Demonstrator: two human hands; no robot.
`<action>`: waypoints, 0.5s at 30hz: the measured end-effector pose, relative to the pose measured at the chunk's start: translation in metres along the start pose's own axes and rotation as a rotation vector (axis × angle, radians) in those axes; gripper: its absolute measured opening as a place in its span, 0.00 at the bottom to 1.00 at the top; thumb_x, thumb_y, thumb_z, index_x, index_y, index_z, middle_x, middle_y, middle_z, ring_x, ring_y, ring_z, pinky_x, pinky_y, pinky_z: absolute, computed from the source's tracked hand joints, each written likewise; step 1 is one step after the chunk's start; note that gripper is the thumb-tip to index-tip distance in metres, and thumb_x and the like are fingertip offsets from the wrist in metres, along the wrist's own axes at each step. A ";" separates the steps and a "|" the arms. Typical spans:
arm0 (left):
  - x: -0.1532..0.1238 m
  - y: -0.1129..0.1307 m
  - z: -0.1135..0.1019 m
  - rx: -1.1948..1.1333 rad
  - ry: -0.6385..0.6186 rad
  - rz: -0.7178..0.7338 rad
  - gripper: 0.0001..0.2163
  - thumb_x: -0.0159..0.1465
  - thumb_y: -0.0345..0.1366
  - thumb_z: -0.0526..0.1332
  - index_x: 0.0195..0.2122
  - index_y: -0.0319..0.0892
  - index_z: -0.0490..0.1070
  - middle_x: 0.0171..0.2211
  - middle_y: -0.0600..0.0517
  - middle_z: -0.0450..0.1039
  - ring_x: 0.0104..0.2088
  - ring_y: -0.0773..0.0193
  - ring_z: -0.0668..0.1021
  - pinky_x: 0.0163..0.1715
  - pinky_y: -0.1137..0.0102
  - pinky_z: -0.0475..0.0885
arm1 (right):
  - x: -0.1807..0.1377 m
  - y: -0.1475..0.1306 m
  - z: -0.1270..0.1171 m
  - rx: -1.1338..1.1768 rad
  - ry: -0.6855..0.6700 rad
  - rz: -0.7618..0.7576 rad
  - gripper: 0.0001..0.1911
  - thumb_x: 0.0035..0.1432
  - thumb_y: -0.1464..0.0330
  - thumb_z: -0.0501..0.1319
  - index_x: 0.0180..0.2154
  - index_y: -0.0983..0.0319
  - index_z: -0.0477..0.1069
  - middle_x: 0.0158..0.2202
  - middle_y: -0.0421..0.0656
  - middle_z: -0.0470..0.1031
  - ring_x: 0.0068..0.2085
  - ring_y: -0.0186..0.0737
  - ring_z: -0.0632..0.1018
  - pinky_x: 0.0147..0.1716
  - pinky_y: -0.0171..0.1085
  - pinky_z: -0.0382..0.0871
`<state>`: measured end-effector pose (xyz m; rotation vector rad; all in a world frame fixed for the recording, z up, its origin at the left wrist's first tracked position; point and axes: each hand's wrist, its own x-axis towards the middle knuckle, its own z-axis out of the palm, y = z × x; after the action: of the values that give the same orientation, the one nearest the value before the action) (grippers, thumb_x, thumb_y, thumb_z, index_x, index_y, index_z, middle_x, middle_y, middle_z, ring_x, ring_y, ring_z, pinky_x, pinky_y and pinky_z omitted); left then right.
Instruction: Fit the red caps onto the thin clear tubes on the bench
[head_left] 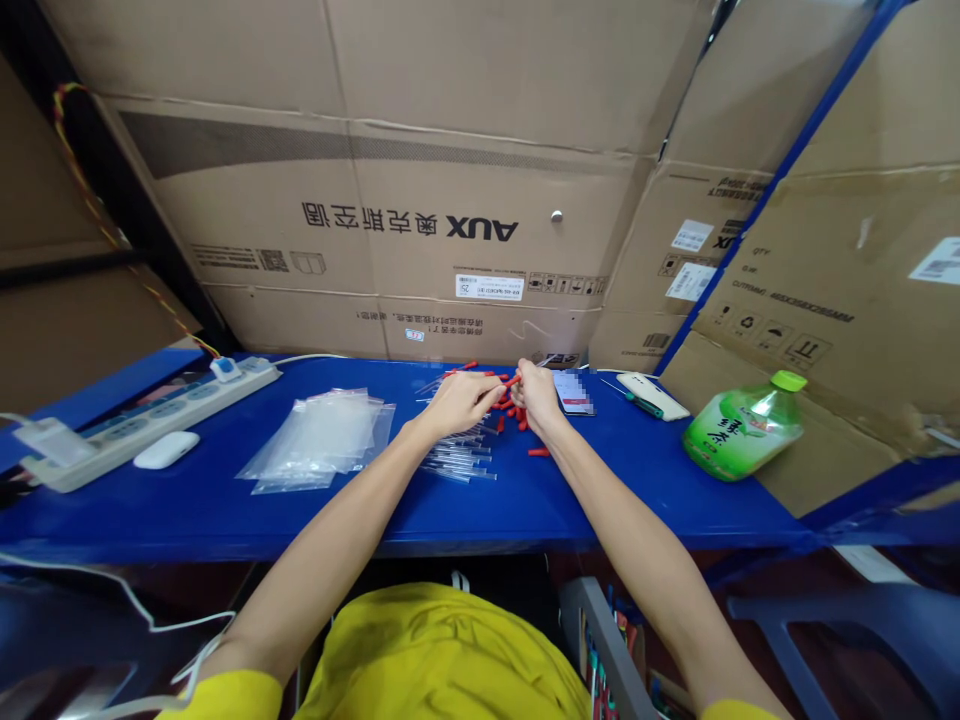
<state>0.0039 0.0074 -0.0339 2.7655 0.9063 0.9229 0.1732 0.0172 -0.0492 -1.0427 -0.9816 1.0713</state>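
Observation:
Both my hands meet over the middle of the blue table, near its back edge. A small red stick-like piece (513,380) spans the gap between them. My right hand (538,396) is closed around it, and a thin pale shaft sticks out above the knuckles. The fingertips of my left hand (459,404) are pinched at the left end of the red piece. Below and between the hands lie several loose red pieces (538,452). Clear thin tubes (459,458) are piled under and in front of my left hand. What my palms cover is hidden.
Left of the tubes lies a stack of clear plastic bags (322,435). Farther left are a white case (166,449) and a power strip (157,420). To the right are a phone (574,392), a green screwdriver (641,402) and a green bottle (742,430). Cardboard (420,180) walls the back.

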 end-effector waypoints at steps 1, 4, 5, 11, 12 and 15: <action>0.000 0.000 -0.001 -0.002 0.002 0.003 0.20 0.76 0.43 0.48 0.30 0.43 0.70 0.28 0.49 0.73 0.29 0.60 0.72 0.32 0.67 0.59 | -0.001 -0.001 0.001 0.016 0.008 -0.003 0.20 0.60 0.57 0.58 0.22 0.54 0.50 0.13 0.28 0.46 0.14 0.27 0.49 0.15 0.33 0.43; 0.002 0.000 -0.003 0.003 0.003 0.018 0.20 0.76 0.43 0.49 0.29 0.43 0.69 0.28 0.49 0.73 0.29 0.60 0.72 0.33 0.66 0.59 | -0.002 -0.004 0.002 0.044 0.002 -0.021 0.21 0.61 0.58 0.58 0.22 0.54 0.49 0.13 0.28 0.46 0.14 0.27 0.50 0.15 0.32 0.42; 0.002 0.001 -0.003 0.008 0.000 0.020 0.20 0.76 0.43 0.48 0.29 0.43 0.68 0.28 0.49 0.72 0.29 0.60 0.72 0.33 0.66 0.60 | -0.002 -0.005 0.002 0.055 0.006 -0.025 0.21 0.60 0.58 0.58 0.22 0.54 0.49 0.12 0.28 0.46 0.14 0.27 0.50 0.15 0.32 0.42; 0.004 0.002 -0.008 0.011 -0.011 0.033 0.21 0.76 0.45 0.48 0.28 0.43 0.68 0.27 0.49 0.71 0.30 0.59 0.72 0.34 0.67 0.61 | -0.001 -0.010 0.001 0.086 0.027 -0.033 0.22 0.60 0.60 0.58 0.21 0.55 0.49 0.13 0.28 0.45 0.14 0.26 0.48 0.14 0.31 0.41; 0.004 0.003 -0.008 0.009 -0.010 0.035 0.21 0.76 0.45 0.48 0.28 0.43 0.68 0.27 0.49 0.72 0.30 0.59 0.72 0.34 0.66 0.61 | 0.000 -0.011 0.001 0.085 0.026 -0.038 0.22 0.60 0.59 0.59 0.21 0.55 0.48 0.13 0.28 0.44 0.14 0.26 0.48 0.14 0.32 0.41; 0.004 0.002 -0.006 0.015 -0.006 0.024 0.21 0.77 0.45 0.47 0.29 0.43 0.69 0.29 0.49 0.73 0.31 0.59 0.74 0.35 0.66 0.62 | 0.001 -0.010 -0.001 0.069 0.023 -0.063 0.25 0.61 0.57 0.59 0.21 0.55 0.47 0.14 0.28 0.43 0.15 0.26 0.48 0.15 0.32 0.41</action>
<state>0.0044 0.0075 -0.0266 2.7958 0.8842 0.9153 0.1760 0.0167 -0.0399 -0.9601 -0.9463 1.0326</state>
